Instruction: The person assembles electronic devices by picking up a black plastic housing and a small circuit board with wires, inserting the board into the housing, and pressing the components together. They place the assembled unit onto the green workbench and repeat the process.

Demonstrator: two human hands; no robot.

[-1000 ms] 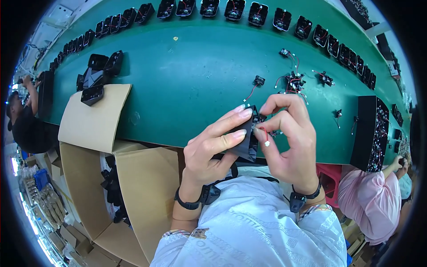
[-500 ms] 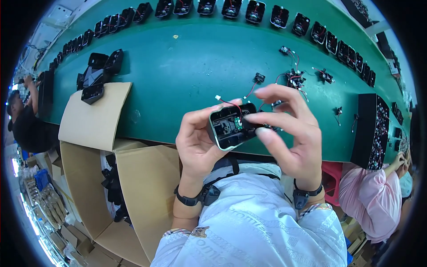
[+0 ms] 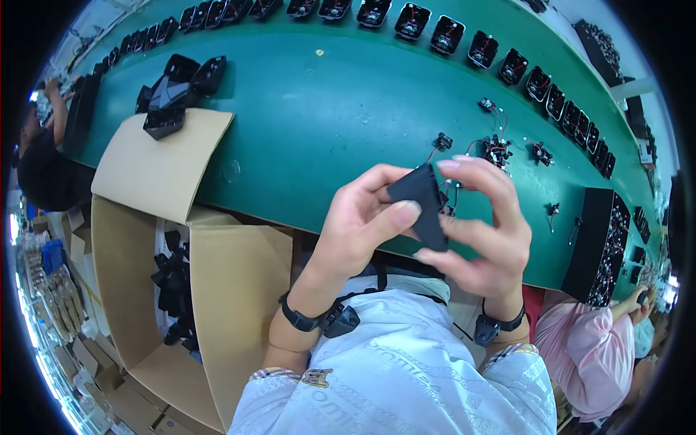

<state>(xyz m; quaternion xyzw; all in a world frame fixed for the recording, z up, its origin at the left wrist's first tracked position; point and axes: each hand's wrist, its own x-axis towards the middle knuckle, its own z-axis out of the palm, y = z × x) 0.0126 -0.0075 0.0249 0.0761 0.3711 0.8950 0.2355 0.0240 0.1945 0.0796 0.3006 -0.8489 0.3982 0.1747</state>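
You are standing over a long green bench (image 3: 326, 123) that is curving across the upper half of the frame, with a row of small black housings (image 3: 406, 18) lining its far edge along the top. At the lower left an open cardboard box (image 3: 138, 304) is sitting against the bench's near edge, its flap lying up onto the green surface, and loose black parts (image 3: 174, 290) are piled inside it. A heap of black casings (image 3: 177, 90) is resting at the upper left, just beyond that flap. At the right edge a black tray (image 3: 598, 246) is lying on the bench. Near the centre of the frame you are holding a black plastic housing (image 3: 424, 203) up between both hands, above the bench's near edge. Your left hand (image 3: 359, 228) is closing its grip on the housing, thumb pressing its face. Your right hand (image 3: 482, 232) is gripping it from the other side, fingers curling over the top. Small wired components (image 3: 496, 152) are lying just beyond your fingers.
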